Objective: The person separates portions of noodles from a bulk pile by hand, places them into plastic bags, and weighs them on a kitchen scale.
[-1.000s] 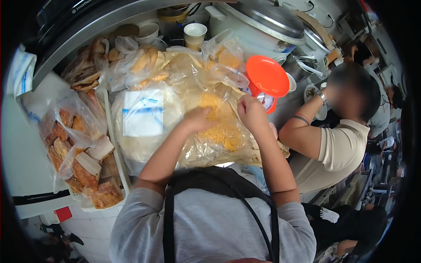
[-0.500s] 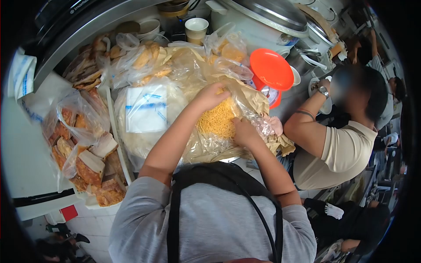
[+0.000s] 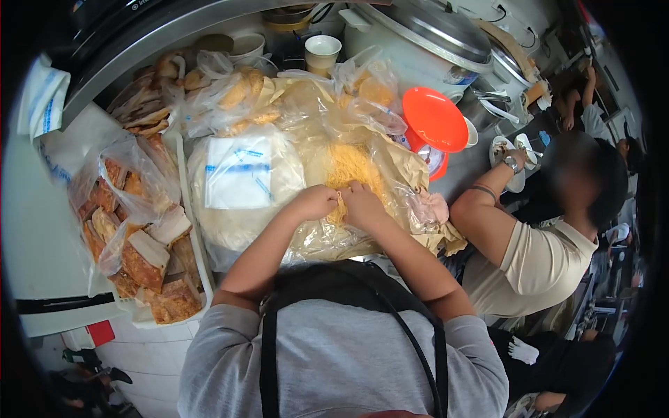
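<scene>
A mound of thin yellow noodles [image 3: 355, 167] lies on a clear plastic bag [image 3: 317, 240] spread over brown paper. At the mound's near edge, my left hand [image 3: 317, 203] has its fingers pinched together, and a few noodle strands run from it. Close beside it, my right hand [image 3: 362, 205] is also closed, its curled fingers gripping strands on the noodles' front side. To the left sits a large plastic bag of something white and round [image 3: 230, 226], topped by a folded white packet with blue print [image 3: 239, 174].
An orange scale [image 3: 435, 120] stands beyond the noodles. Left is a white tray [image 3: 198, 254] with bagged roasted meat pieces [image 3: 146, 258]. Behind are a paper cup [image 3: 322, 54] and a large lidded pot [image 3: 411, 52]. A person in a beige shirt [image 3: 529, 268] sits close on the right.
Both hands have drawn nearer to me, down to the noodles' near edge, and come together. The left hand has left the far side of the mound. The view has shifted slightly.
</scene>
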`<state>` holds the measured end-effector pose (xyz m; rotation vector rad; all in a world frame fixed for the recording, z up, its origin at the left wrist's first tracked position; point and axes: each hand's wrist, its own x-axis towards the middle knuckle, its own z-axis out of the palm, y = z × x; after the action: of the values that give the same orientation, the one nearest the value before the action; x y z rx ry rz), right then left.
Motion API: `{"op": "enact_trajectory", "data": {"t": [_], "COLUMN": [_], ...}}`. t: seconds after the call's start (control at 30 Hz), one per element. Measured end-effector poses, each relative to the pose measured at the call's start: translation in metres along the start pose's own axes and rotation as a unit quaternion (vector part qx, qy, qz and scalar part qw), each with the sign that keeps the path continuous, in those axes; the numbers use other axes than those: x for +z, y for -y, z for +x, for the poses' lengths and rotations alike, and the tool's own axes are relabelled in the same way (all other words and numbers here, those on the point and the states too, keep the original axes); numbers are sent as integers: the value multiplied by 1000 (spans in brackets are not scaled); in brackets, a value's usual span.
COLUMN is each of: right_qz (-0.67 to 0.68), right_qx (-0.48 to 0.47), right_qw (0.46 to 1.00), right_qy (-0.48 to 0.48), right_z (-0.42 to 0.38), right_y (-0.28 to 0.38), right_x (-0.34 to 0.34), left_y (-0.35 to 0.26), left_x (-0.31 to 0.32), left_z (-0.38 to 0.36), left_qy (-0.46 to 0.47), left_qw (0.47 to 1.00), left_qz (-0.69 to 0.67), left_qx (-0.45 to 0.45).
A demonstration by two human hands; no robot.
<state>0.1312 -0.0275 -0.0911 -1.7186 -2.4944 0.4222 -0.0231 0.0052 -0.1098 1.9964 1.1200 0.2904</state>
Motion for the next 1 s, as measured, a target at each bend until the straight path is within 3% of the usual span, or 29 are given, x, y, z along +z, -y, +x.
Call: {"op": "enact_trajectory", "data": {"t": [0.07,0.17,0.2,0.27,0.3,0.37,0.5,0.6,0.67,0.73,0.77,0.8,0.9,1.0], "right_qz": [-45,123,223,416,558,638,717,734,750,720,737,751,714,676], "right_qx": [8,68,97,148,137,135,104,116,71,31,-16,-62,-63,-96], "right_qw": [998,990,970,897,818,755,675,656,648,674,662,648,669,699], "right_qy": [36,9,14,26,2,-66,-137,-132,-111,-160,-134,-108,-197,-212], "right_z": [0,-1,0,3,2,0,-2,-4,5,4,4,4,6,16], "right_y": [-10,-23,-25,-26,-23,-14,1,2,-19,-19,-24,-30,-44,-97], "right_x": [11,-4,-16,-46,-61,-94,-159,-207,-227,-255,-268,-281,-311,-345], "left_y": [9,7,6,4,1,-6,-18,-2,5,22,27,24,17,19], "left_x": [-7,-13,-16,-22,-24,-25,-20,0,18,28,29,26,21,18], "left_z": [3,7,8,10,10,12,22,41,47,53,53,50,45,46], "left_qy": [29,-110,-124,-154,-154,-153,-158,-152,-158,-126,-110,-110,-97,-87], "left_qw": [990,925,916,895,880,846,872,902,910,951,967,960,945,948], "left_qz": [-132,-358,-374,-407,-438,-498,-453,-401,-382,-282,-231,-258,-311,-305], "left_qx": [28,-69,-77,-94,-101,-113,-97,-58,-16,5,15,10,-7,-16]}}
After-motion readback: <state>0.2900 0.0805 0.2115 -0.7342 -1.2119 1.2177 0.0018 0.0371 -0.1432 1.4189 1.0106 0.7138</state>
